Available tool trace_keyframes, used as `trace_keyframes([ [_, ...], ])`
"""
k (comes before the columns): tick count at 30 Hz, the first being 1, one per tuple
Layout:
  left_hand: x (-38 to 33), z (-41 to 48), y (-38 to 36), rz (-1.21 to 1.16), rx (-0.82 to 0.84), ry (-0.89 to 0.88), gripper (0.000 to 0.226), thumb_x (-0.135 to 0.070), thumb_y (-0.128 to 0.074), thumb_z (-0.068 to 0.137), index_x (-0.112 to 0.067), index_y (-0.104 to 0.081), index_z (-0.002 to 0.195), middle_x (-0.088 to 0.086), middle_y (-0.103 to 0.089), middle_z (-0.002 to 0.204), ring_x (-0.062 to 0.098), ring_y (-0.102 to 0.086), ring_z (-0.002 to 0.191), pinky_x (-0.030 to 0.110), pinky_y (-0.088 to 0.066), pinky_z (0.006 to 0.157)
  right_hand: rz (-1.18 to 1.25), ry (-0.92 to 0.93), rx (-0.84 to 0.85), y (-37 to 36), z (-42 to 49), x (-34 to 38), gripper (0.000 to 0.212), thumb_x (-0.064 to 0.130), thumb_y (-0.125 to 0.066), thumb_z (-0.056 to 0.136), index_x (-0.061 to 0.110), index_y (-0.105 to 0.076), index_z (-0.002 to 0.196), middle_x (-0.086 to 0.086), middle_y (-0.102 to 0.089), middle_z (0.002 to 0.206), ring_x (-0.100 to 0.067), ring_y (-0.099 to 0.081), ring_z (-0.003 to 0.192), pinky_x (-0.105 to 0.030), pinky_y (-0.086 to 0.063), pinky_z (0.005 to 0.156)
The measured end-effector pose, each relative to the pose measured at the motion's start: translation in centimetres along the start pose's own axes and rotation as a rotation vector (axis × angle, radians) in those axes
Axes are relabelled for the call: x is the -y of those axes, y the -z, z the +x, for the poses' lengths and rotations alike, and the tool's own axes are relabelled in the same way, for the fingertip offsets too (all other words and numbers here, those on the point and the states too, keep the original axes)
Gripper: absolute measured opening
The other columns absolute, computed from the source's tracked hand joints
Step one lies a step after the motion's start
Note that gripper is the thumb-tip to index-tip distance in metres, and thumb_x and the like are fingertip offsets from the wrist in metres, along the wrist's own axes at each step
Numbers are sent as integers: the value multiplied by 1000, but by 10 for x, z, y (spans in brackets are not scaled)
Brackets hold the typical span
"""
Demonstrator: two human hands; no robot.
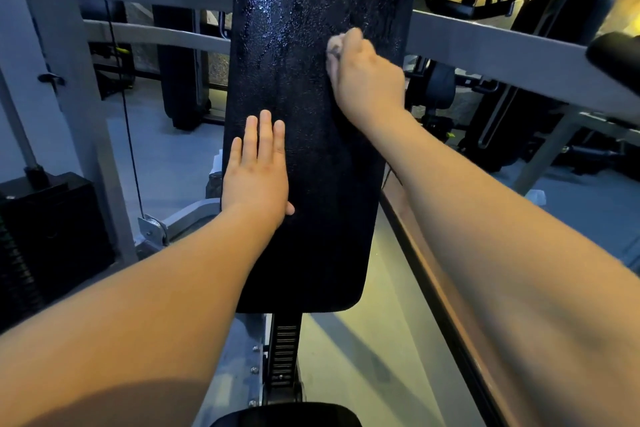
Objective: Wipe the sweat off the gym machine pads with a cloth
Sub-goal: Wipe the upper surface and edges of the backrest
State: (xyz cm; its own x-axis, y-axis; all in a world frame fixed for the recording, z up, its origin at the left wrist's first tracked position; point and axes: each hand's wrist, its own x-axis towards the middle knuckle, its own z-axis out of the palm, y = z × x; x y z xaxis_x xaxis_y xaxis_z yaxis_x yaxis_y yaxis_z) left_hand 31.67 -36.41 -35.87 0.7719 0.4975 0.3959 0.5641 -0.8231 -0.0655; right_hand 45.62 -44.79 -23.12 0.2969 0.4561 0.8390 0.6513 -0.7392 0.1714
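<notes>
Wiping looks partway done: the right hand (363, 74) grips a balled cloth (335, 45) by the back pad's (311, 236) right edge, left hand (258, 166) pressing flat-fingered, upper pad wet.

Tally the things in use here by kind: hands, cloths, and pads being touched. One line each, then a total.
Hands: 2, left hand and right hand
Cloth: 1
Back pad: 1
Total: 4
</notes>
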Motion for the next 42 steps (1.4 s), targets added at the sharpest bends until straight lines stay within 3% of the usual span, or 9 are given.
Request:
trace_keyframes([
  [3,-1,0,0,4,-6,-2,148,-62,-79,73,-3,35,147,20,33,159,37,24,150,48,1,124,76,-182,50,1,1,20,40,40,-33,108,8,-43,131,-9,-62,122,-36,-69,97,-40,-44,64],
  [8,0,4,2,27,50,11,146,-64,-76,76,-3,42,138,19,38,157,36,29,149,46,5,123,46,306,77,-1,-12,48,40,42,-31,106,13,-51,124,-6,-64,115,-36,-70,90,-40,-38,58],
  [14,2,1,-1,-17,1,1,148,-61,-80,73,-5,35,148,18,34,159,35,25,150,47,3,124,95,-146,22,0,5,38,40,41,-34,107,10,-45,129,-8,-64,117,-36,-70,93,-38,-39,62],
  [19,1,5,-1,37,54,5,146,-66,-74,75,-3,44,135,19,40,156,35,29,149,46,6,123,90,340,87,-2,-9,56,36,44,-38,105,16,-51,123,-6,-64,115,-38,-71,87,-40,-41,58],
  [24,3,2,-2,3,21,8,147,-63,-77,75,-6,42,140,17,41,156,34,29,149,46,5,124,103,58,15,1,9,40,34,41,-38,106,14,-47,125,-8,-62,115,-40,-67,88,-38,-36,59],
  [29,3,2,5,-20,68,16,147,-61,-78,75,-7,43,137,14,43,155,31,33,148,44,11,121,113,241,98,-2,-13,51,31,36,-41,106,16,-46,129,-6,-57,115,-40,-66,79,-38,-36,54],
  [35,35,-13,20,21,-14,-87,133,-62,-74,80,-6,19,156,16,21,165,31,14,154,45,-1,125,157,177,187,9,-9,58,22,29,-47,103,17,-42,121,-8,-54,112,-39,-62,81,-39,-36,56],
  [38,57,-22,11,-22,-13,0,134,-59,-77,78,-2,17,156,14,20,165,29,12,154,46,-5,126,218,160,144,4,-23,62,22,31,-44,105,18,-46,122,-6,-54,110,-40,-61,78,-41,-43,55],
  [42,57,-20,-6,-98,17,37,134,-51,-78,81,-4,24,154,10,33,161,26,15,154,47,-6,125,142,460,167,-5,-80,69,29,39,-45,104,23,-52,128,-1,-56,106,-34,-65,72,-35,-37,46],
])
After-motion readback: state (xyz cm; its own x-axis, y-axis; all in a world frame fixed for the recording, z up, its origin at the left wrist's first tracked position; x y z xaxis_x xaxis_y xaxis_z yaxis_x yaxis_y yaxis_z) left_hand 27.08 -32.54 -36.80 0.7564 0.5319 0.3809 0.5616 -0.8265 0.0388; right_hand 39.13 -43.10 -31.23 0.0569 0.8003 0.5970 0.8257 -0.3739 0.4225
